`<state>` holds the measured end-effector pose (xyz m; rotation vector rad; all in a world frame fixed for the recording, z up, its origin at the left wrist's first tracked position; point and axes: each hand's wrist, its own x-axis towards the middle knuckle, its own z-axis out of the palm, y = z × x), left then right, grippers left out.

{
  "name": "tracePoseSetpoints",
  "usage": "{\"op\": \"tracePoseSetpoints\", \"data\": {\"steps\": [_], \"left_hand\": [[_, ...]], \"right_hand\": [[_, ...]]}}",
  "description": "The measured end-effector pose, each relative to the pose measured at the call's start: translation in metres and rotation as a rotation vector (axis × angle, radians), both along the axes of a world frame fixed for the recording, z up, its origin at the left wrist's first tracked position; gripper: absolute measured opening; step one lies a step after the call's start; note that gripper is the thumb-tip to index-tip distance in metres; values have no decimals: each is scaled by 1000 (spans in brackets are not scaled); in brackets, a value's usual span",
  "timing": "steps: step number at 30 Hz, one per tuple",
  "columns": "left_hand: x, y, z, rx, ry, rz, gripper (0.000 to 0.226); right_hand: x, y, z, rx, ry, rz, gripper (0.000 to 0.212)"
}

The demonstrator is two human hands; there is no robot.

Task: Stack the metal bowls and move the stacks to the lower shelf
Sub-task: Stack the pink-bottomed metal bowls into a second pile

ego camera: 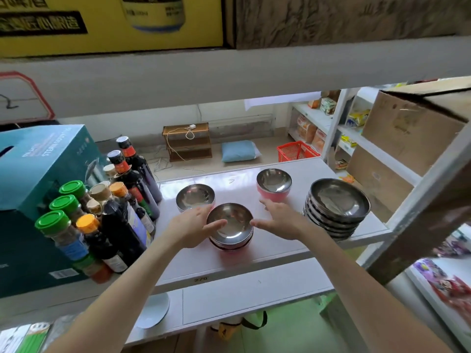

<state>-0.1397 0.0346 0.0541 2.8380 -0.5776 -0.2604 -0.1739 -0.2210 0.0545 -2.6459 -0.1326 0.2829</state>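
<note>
A small stack of metal bowls [230, 229] stands at the front middle of the white shelf [280, 250]. My left hand [196, 225] lies against its left side, thumb on the rim, and my right hand [280, 217] is at its right side, fingers spread. A single metal bowl [195, 196] sits behind my left hand. A pink-sided metal bowl [274, 183] stands at the back right. A taller stack of larger metal bowls [336, 207] stands at the shelf's right end. The lower shelf [254, 294] shows below the front edge.
Dark sauce bottles [132, 179] and green-capped spice jars [58, 225] crowd the shelf's left side beside a teal box [33, 179]. A white plate [153, 310] lies on the lower shelf. Cardboard boxes [407, 133] fill the rack to the right. An upper shelf board [229, 70] hangs overhead.
</note>
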Motion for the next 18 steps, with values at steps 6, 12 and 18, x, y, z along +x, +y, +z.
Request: {"op": "tracePoseSetpoints", "data": {"steps": [6,12,18], "left_hand": [[3,-26,33,38,-172,-22,89],[16,-61,50,28,-274,-81,92],[42,-110,50,119,-399,-23,96]], "right_hand": [[-2,-23,29,-55,-206,-25,82],[9,-56,47,-75,-377,-30,85],[40,-104,58,-244,-485,8,90]]}}
